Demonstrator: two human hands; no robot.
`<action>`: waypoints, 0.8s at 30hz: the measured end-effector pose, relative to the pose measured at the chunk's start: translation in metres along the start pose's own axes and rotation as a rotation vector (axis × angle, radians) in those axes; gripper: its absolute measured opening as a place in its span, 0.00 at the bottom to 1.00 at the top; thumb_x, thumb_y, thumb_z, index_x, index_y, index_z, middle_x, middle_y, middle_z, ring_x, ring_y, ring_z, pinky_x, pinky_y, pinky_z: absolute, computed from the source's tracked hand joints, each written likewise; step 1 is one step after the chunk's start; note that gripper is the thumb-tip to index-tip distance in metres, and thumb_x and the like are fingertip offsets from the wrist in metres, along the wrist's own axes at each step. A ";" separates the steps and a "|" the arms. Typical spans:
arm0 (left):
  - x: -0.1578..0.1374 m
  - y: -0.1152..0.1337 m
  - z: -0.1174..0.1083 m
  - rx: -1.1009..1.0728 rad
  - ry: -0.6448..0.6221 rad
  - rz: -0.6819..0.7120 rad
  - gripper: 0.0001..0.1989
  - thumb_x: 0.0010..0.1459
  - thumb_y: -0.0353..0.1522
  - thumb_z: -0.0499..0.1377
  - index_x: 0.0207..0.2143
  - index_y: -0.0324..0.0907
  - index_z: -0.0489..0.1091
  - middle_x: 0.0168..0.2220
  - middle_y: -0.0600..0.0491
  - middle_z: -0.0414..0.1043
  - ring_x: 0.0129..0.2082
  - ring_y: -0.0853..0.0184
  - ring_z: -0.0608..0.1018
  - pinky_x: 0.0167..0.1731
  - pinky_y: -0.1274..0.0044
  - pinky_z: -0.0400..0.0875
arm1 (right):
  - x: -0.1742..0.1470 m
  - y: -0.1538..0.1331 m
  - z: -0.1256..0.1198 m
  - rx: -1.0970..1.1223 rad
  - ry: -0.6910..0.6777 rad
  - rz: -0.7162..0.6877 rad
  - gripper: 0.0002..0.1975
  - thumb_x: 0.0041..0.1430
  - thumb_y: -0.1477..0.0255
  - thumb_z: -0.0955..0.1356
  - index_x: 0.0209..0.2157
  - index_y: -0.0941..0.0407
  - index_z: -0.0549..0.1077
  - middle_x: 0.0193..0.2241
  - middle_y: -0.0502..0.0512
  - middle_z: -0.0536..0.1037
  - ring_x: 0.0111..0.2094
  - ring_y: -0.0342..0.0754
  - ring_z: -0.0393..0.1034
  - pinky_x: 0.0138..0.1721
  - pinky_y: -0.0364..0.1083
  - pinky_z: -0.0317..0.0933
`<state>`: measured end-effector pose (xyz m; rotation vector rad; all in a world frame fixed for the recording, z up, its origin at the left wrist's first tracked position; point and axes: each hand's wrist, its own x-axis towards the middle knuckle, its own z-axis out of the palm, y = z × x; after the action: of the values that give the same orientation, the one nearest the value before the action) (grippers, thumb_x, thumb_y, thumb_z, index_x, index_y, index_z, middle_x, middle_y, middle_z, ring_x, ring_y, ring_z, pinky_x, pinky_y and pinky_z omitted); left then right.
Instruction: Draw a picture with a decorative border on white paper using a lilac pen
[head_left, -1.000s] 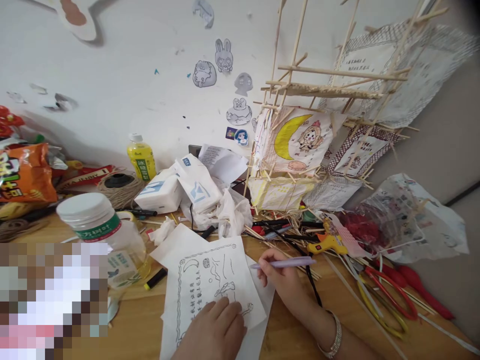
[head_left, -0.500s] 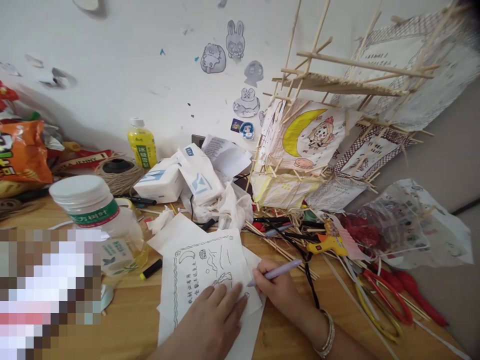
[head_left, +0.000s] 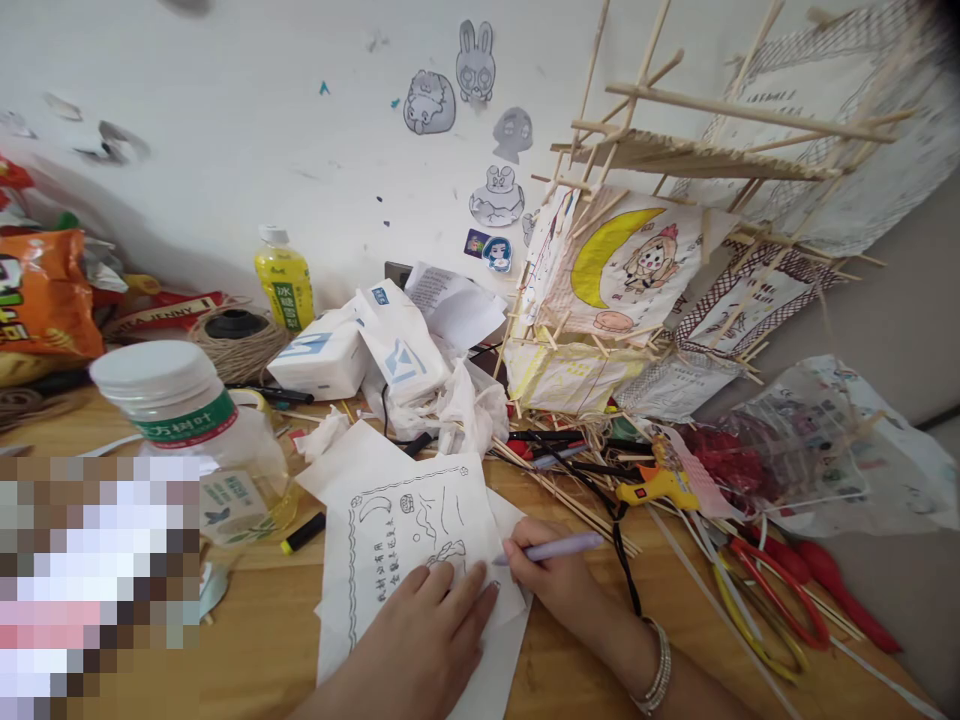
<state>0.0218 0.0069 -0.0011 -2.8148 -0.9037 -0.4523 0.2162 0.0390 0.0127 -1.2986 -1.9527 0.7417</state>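
A white sheet of paper [head_left: 375, 580] with line drawings, a wavy border and handwritten characters lies on other sheets on the wooden table. Flat across its lower part rests my left hand [head_left: 431, 625], fingers stretched out and covering some of the drawing. My right hand [head_left: 547, 575] grips a light purple pen [head_left: 562, 546], its tip at the right edge of the sheet. A bracelet circles my right wrist. Just left of the papers lies a black marker with a yellow end [head_left: 304, 533].
A clear jar with a white lid [head_left: 161, 375] stands left, a yellow bottle [head_left: 285, 280] behind. Tissue packs [head_left: 401, 345] lie at the back. Right are a stick frame with drawn panels [head_left: 622, 260], a yellow glue gun [head_left: 656, 480] and red-and-yellow-handled scissors [head_left: 780, 600].
The view has shifted slightly. The pen in my right hand lies a little flatter, its tip slightly higher along the sheet's right edge. My left hand stays on the paper.
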 end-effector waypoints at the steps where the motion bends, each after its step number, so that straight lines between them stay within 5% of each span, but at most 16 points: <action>1: 0.000 0.000 -0.001 0.000 0.003 0.002 0.15 0.62 0.32 0.56 0.52 0.40 0.67 0.50 0.47 0.69 0.39 0.60 0.69 0.39 0.70 0.64 | 0.000 0.001 0.000 -0.002 -0.002 -0.002 0.17 0.58 0.67 0.61 0.18 0.53 0.52 0.17 0.45 0.56 0.21 0.42 0.53 0.23 0.43 0.46; 12: -0.002 0.000 0.006 0.000 0.042 0.002 0.15 0.63 0.33 0.55 0.52 0.40 0.67 0.51 0.47 0.69 0.40 0.59 0.68 0.39 0.69 0.63 | -0.001 0.002 0.002 0.078 -0.043 0.089 0.15 0.55 0.65 0.60 0.18 0.53 0.54 0.17 0.45 0.58 0.21 0.43 0.54 0.24 0.42 0.49; 24: 0.001 0.000 -0.002 -0.002 -0.073 -0.008 0.15 0.66 0.34 0.50 0.53 0.40 0.67 0.51 0.46 0.68 0.40 0.59 0.69 0.39 0.68 0.64 | 0.000 0.002 0.001 0.180 -0.049 0.153 0.14 0.54 0.65 0.60 0.18 0.52 0.55 0.17 0.45 0.58 0.21 0.43 0.54 0.23 0.43 0.49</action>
<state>0.0220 0.0073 0.0013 -2.8469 -0.9292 -0.3543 0.2163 0.0394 0.0104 -1.3408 -1.7923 1.0092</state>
